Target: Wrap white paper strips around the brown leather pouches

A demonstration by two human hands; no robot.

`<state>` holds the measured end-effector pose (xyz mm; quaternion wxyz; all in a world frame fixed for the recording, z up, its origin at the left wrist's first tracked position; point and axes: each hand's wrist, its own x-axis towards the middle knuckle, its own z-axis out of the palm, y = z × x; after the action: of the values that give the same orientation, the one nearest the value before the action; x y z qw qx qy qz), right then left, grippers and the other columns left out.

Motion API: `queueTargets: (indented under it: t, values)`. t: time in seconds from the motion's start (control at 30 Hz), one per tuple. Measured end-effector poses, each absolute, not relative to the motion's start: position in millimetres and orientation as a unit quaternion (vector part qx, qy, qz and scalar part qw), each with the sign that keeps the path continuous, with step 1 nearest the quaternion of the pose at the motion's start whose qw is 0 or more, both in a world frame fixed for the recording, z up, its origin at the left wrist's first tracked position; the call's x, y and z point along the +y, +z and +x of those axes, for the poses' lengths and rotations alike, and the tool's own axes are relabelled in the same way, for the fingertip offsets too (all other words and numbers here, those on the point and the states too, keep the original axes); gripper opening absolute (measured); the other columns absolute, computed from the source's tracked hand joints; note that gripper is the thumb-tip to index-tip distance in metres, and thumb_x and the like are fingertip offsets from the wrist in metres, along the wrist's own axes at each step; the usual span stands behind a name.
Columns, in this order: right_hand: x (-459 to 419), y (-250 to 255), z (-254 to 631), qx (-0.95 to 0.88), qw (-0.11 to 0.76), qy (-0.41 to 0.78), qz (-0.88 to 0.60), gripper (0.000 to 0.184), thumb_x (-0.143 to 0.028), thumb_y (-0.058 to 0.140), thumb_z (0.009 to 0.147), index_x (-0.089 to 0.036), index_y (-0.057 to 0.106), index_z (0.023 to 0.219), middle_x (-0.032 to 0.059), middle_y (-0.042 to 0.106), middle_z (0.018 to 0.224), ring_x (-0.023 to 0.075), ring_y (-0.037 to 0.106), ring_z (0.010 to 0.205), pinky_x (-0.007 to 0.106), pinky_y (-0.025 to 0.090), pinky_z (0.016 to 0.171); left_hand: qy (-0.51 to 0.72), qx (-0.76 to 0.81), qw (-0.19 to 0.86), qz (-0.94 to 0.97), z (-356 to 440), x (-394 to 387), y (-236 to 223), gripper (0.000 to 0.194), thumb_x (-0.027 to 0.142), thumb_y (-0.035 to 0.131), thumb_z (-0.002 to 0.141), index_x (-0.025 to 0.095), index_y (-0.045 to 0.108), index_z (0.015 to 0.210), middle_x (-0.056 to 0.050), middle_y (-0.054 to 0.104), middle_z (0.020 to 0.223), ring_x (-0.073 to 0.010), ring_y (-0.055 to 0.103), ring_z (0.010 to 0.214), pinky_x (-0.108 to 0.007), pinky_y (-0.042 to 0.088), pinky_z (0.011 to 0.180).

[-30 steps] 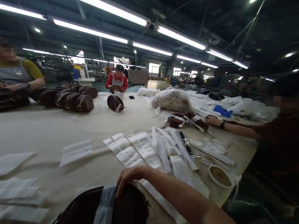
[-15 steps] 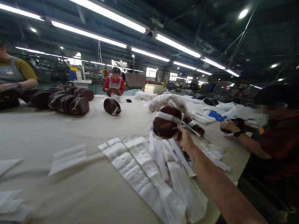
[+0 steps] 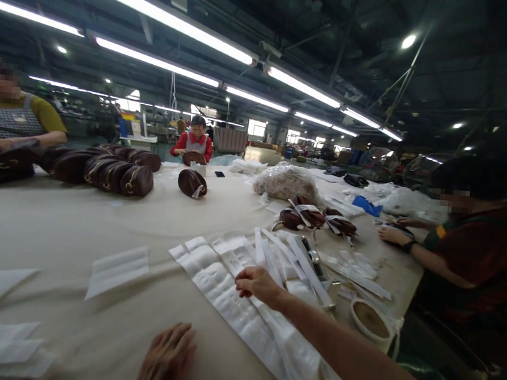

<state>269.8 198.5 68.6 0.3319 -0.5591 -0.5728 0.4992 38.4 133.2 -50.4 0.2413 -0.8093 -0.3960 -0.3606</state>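
Observation:
My right hand (image 3: 256,285) hovers over or touches a fanned pile of white foam sheets (image 3: 222,291). Its fingers are curled together, and whatever may be between them is hidden. Lower down, my left hand (image 3: 167,354) is slightly blurred above the pale table, fingers stretched out and holding nothing visible. Beyond the pile lie dark brown bags, one with a white wrap (image 3: 309,212) and another beside it (image 3: 339,222). Narrow white strips (image 3: 307,260) lie across the sheets.
A roll of tape (image 3: 370,320) sits near the right table edge. Rows of brown bags (image 3: 119,172) stand at left, and a single bag (image 3: 192,183) farther back. A plastic-wrapped bundle (image 3: 287,181) lies beyond. Co-workers (image 3: 475,245) sit around the table.
My right hand has let go of the brown bag, which now lies with the others, and has drawn back left over the foam sheets. My left hand has come up into view.

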Motion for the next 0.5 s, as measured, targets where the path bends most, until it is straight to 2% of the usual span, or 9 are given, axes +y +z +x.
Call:
queueTargets:
  t: [0.23, 0.37, 0.5]
  values:
    - [250, 58, 227, -0.653, 0.26, 0.48, -0.525, 0.01, -0.008, 0.057, 0.07, -0.015, 0.063, 0.064, -0.0055, 0.057, 0.053, 0.0066, 0.054, 0.045, 0.017, 0.038, 0.048, -0.285, -0.614, 0.081, -0.732, 67, 180, -49, 0.012, 0.015, 0.05, 0.084, 0.02, 0.056, 0.075, -0.001, 0.061, 0.073, -0.019, 0.058, 0.073, -0.029, 0.041, 0.066]
    - [313, 47, 205, -0.67, 0.257, 0.447, -0.534, 0.008, -0.011, 0.059, 0.071, -0.016, 0.065, 0.067, -0.0047, 0.057, 0.055, 0.0084, 0.057, 0.05, 0.018, 0.042, 0.052, -0.3, -0.629, 0.087, -0.712, 75, 188, -57, 0.011, 0.015, 0.051, 0.083, 0.02, 0.053, 0.073, -0.001, 0.057, 0.073, -0.0189, 0.054, 0.071, -0.03, 0.038, 0.066]
    - [396, 42, 175, -0.678, 0.26, 0.41, -0.552, 0.006, -0.013, 0.06, 0.075, -0.016, 0.065, 0.073, -0.0013, 0.064, 0.068, 0.0093, 0.06, 0.055, 0.02, 0.045, 0.055, -0.295, -0.603, 0.118, -0.732, 73, 186, -70, 0.007, 0.02, 0.052, 0.085, 0.021, 0.055, 0.078, -0.002, 0.059, 0.076, -0.0177, 0.054, 0.071, -0.03, 0.038, 0.064]
